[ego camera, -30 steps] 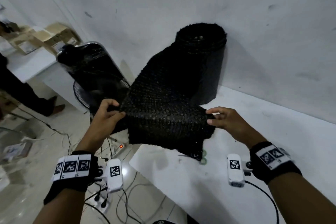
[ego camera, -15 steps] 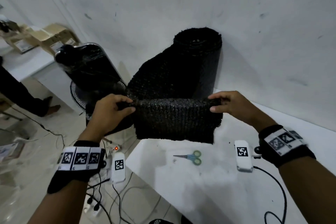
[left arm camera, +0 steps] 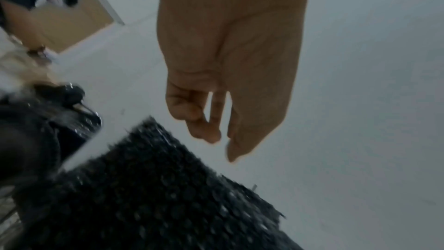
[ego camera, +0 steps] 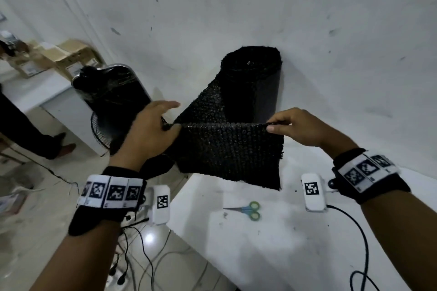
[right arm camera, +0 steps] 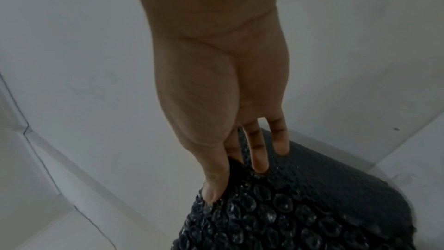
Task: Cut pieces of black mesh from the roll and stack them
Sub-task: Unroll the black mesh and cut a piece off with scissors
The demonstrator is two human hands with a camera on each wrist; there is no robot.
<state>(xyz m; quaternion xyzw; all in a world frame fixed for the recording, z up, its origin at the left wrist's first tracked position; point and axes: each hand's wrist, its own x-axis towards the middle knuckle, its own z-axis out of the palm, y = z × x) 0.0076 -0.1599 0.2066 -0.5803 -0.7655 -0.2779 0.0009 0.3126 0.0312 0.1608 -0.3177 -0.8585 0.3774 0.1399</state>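
Note:
The black mesh roll (ego camera: 253,78) stands upright against the wall on the white table (ego camera: 272,255). Its loose end (ego camera: 231,153) is pulled out and doubled over, with the flap hanging down in front. My right hand (ego camera: 272,125) pinches the fold's right end; in the right wrist view the thumb (right arm camera: 213,193) and fingers press on the mesh (right arm camera: 288,216). My left hand (ego camera: 173,116) is at the fold's left end with its fingers stretched out. In the left wrist view that hand (left arm camera: 216,140) holds nothing and the mesh (left arm camera: 168,197) lies below it. Green-handled scissors (ego camera: 248,210) lie on the table under the flap.
A fan wrapped in black plastic (ego camera: 111,92) stands left of the table. Cardboard boxes (ego camera: 71,56) sit on a white bench at the far left, where a person's leg (ego camera: 23,130) shows. Cables (ego camera: 146,262) run over the floor below the table corner.
The pulled-out mesh was doubled over and lifted, which uncovered the scissors. My left fingers, curled on the mesh before, have straightened and come off it. The right hand keeps its pinch.

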